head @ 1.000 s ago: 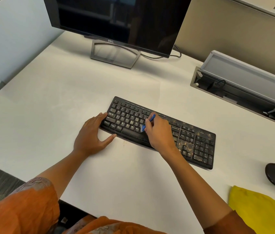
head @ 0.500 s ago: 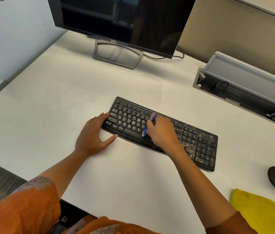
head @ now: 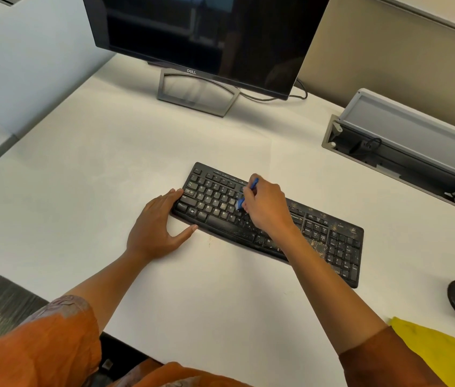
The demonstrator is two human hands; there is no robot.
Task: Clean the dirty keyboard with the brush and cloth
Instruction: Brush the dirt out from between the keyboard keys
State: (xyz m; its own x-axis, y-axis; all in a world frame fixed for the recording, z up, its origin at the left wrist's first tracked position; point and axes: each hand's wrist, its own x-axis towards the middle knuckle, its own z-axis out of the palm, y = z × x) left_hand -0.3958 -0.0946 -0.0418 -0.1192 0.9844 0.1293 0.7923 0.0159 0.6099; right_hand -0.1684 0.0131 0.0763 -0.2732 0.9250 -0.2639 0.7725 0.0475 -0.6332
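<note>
Nearest me, the yellow cloth (head: pixel 438 356) lies unused. My left hand (head: pixel 156 227), fingers straight, steadies the keyboard (head: pixel 332 241). My right hand (head: pixel 265 208), clamped on the blue brush (head: pixel 253 185), has moved up the letter keys; grime remains rightward.

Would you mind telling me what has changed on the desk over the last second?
The right hand, gripping the blue brush, swept it from the keyboard's near edge back toward the upper key rows. The left hand stayed flat against the keyboard's left end; the yellow cloth stayed put.
</note>
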